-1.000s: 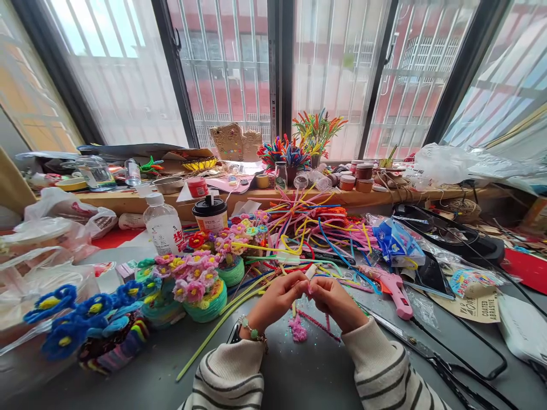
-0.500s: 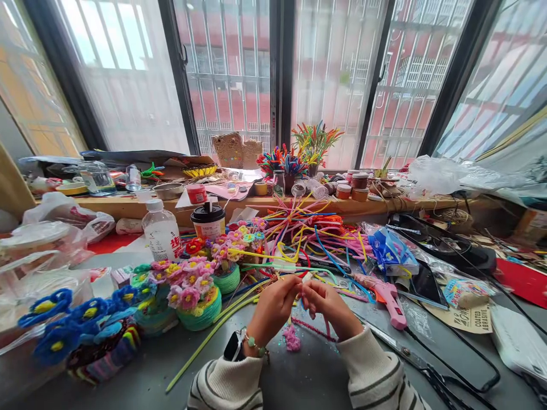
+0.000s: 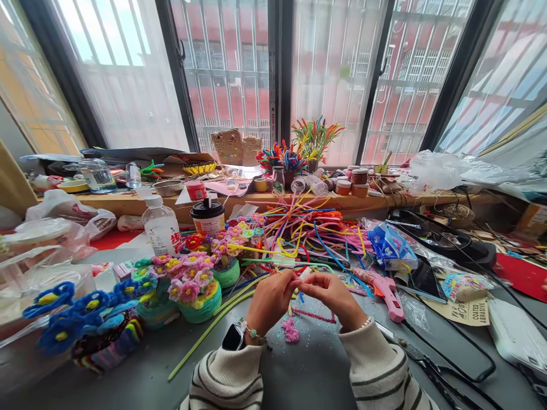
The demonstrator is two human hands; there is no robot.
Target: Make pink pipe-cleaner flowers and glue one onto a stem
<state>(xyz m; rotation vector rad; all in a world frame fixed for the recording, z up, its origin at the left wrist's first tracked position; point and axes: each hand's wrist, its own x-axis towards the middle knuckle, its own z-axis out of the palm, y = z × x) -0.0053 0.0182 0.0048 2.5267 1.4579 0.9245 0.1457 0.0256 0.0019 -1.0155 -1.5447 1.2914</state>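
My left hand (image 3: pixel 273 299) and my right hand (image 3: pixel 331 293) meet fingertip to fingertip above the grey table (image 3: pixel 307 376). Both are closed in a pinch, and whatever lies between the fingertips is too small to make out. A watch and a beaded bracelet circle my left wrist. Below the hands lies a small pink fuzzy piece (image 3: pixel 291 330), with a dark pink tinsel stem (image 3: pixel 316 316) just beyond it. A white object (image 3: pixel 305 273) shows right behind the fingertips.
Pink fuzzy-stem flowers (image 3: pixel 192 279) and blue ones (image 3: pixel 92 307) stand at left. A bottle (image 3: pixel 161 228) and lidded cup (image 3: pixel 207 219) are behind them. At right lie a pink glue gun (image 3: pixel 391 296), scissors (image 3: pixel 427 367) and a blue packet (image 3: pixel 391 247). Colourful stems (image 3: pixel 299 222) pile up behind.
My right hand has turned flatter, with its fingers reaching further left to my left fingertips. My left hand has tilted slightly. The camera view has shifted a little.
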